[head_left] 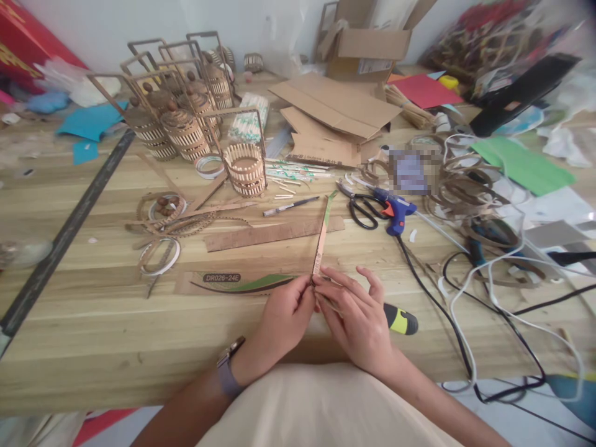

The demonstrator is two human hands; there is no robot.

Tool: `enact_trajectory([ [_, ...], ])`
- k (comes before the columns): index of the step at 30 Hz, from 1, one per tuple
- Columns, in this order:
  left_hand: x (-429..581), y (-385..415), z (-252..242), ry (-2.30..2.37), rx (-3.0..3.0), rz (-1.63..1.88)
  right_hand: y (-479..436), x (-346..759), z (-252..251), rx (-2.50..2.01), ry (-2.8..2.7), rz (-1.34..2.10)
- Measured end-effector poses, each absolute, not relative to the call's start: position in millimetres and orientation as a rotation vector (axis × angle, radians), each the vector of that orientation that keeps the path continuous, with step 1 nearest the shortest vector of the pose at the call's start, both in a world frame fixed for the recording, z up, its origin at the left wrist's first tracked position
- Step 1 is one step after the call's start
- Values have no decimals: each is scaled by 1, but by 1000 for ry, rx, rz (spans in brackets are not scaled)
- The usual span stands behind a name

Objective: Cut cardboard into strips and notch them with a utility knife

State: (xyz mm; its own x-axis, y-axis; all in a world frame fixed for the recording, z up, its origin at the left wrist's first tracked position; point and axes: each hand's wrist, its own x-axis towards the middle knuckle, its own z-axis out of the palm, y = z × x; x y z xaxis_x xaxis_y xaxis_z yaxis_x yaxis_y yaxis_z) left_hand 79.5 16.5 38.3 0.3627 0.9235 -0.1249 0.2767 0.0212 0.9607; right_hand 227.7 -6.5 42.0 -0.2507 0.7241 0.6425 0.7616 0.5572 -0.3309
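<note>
Near the table's front edge, a narrow cardboard strip (pixel 323 233) with a green tip points away from me. My left hand (pixel 289 312) is closed with thumb and fingers pinching the strip's near end. Fingers of my right hand (pixel 358 310) are closed on the same end, the little finger lifted away. Under and beside my left hand lies a flat printed cardboard piece (pixel 242 283) marked DR026-24E. A plain brown cardboard strip (pixel 274 233) lies beyond it. By my right hand sits a black and yellow-green tool handle (pixel 401 320), its other end hidden by the hand.
Black-handled scissors (pixel 365 210), a blue glue gun (pixel 399 214) and a pen (pixel 291 206) lie ahead. A small stick basket (pixel 244 171) stands before several lidded ones (pixel 186 133). Tape rolls (pixel 162 257) lie left, tangled cables (pixel 470 335) right, cardboard sheets (pixel 335 102) behind.
</note>
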Motion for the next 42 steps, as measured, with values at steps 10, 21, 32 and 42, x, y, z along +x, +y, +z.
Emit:
enact_trajectory([
  [10,78,16,39,1167,1500,697,-7,227,42,-1180,-1967,15],
  [21,78,15,39,1113,1465,711,-8,229,40,-1178,-1960,-28],
  [32,79,17,42,1134,1472,700,-8,228,45,-1173,-2027,-42],
  [42,77,17,40,1104,1461,697,-8,228,41,-1174,-1924,2],
])
